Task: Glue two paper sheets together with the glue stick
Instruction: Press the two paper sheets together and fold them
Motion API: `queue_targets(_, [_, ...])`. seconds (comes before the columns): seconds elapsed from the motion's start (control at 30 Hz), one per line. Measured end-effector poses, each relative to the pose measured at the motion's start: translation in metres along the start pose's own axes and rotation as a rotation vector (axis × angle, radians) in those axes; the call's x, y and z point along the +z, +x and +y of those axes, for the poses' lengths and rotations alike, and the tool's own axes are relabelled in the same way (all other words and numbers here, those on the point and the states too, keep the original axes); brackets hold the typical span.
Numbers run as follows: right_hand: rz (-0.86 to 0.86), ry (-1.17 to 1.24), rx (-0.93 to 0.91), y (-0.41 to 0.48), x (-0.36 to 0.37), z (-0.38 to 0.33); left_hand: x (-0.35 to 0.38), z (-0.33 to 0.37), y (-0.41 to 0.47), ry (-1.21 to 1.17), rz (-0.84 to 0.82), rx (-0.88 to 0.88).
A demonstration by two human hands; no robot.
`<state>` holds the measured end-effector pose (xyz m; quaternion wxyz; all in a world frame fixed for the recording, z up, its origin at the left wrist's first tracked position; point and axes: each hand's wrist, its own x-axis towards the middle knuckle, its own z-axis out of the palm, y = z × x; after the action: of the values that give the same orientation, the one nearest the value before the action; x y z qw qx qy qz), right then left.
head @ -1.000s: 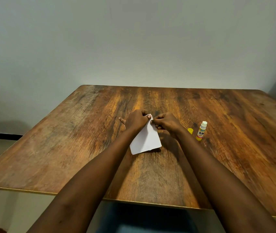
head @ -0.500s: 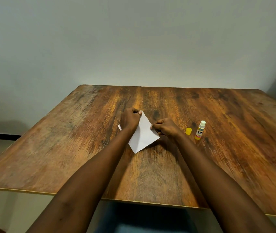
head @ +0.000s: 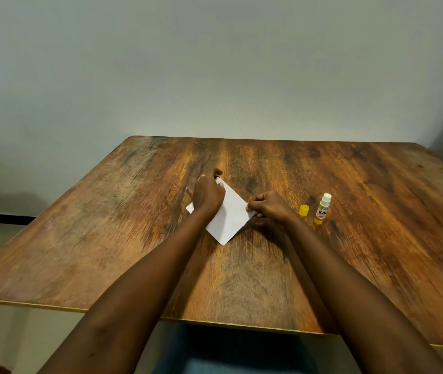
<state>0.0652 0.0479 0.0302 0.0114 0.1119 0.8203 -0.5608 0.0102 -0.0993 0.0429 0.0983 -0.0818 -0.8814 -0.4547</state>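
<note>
A small white paper [head: 230,215] lies turned like a diamond on the wooden table [head: 107,238]. A second sheet cannot be told apart from it; a white corner shows to the left of my wrist. My left hand [head: 208,195] rests on the paper's upper left part, fingers reaching past its far corner. My right hand [head: 267,206] pinches the paper's right corner. The uncapped glue stick [head: 322,209], white with a yellow base, stands upright to the right of my right hand. Its yellow cap [head: 304,210] sits beside it.
The table's near edge runs below my forearms, and its far edge meets a plain pale wall [head: 215,63]. Bare wood lies to the left and right of the paper.
The paper has come down from a raised hold to lie flat, rotated into a diamond. My left hand moved left and away over it; my right hand shifted to the right corner.
</note>
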Motion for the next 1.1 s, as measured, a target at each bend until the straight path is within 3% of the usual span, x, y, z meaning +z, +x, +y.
queue_targets(0.13, [0.002, -0.086, -0.049, 0.002, -0.003, -0.007, 0.002, 0.005, -0.005, 0.321, -0.162, 0.303])
queue_targets(0.23, [0.015, -0.07, -0.061, 0.005, -0.006, -0.012, 0.004, 0.009, -0.008, 0.366, -0.18, 0.399])
queue_targets(0.4, [0.066, 0.054, -0.065, 0.006, -0.006, -0.011, 0.006, 0.013, -0.007, 0.401, -0.134, 0.296])
queue_targets(0.9, [0.05, 0.164, -0.068, 0.004, -0.002, -0.008, 0.002, 0.011, -0.003, 0.211, -0.094, -0.083])
queue_targets(1.1, [0.064, 0.095, -0.097, 0.004, 0.0, -0.015, 0.002, 0.011, -0.003, 0.181, -0.236, 0.035])
